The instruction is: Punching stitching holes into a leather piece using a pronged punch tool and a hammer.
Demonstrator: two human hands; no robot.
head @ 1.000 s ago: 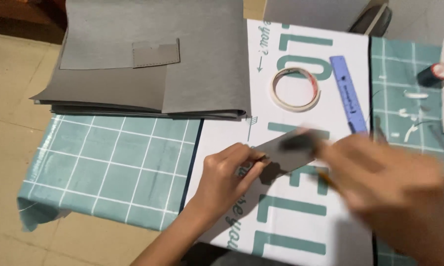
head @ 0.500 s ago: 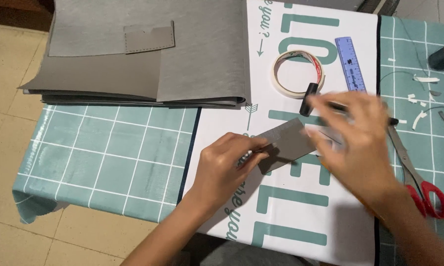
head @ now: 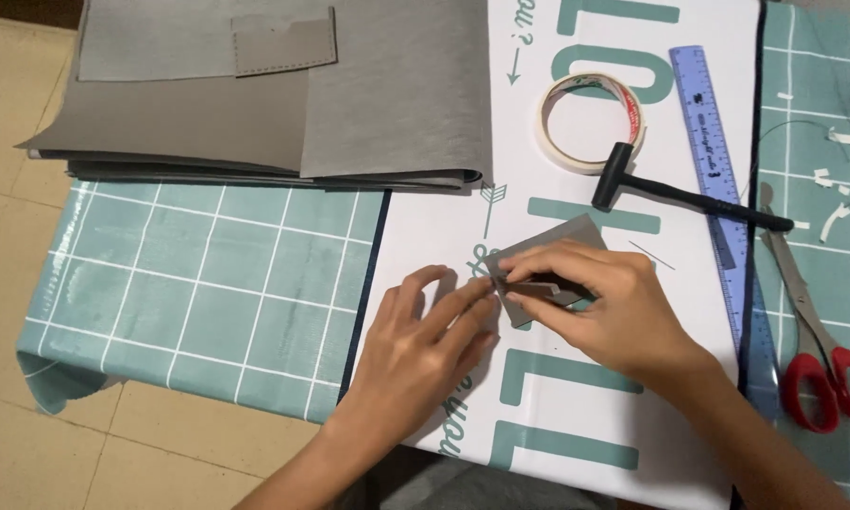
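Observation:
A small grey piece of leather-like material [head: 559, 243] lies on the white sheet with teal lettering [head: 576, 397]. My right hand [head: 602, 304] covers its lower part and pinches it with thumb and fingers. My left hand [head: 425, 332] is beside it on the left, its fingertips pressing the piece's left edge. Both hands meet at that edge. Part of the piece is hidden under my right fingers.
A black hammer [head: 675, 192] lies just beyond the hands, next to a roll of tape [head: 590, 110] and a blue ruler [head: 710, 151]. Red-handled scissors [head: 816, 340] lie at the right. A stack of grey material [head: 255, 113] sits at the back left on the teal grid mat [head: 198, 283].
My right hand has put the black hammer down behind the piece and come back onto the grey piece. My left hand stays at its left edge.

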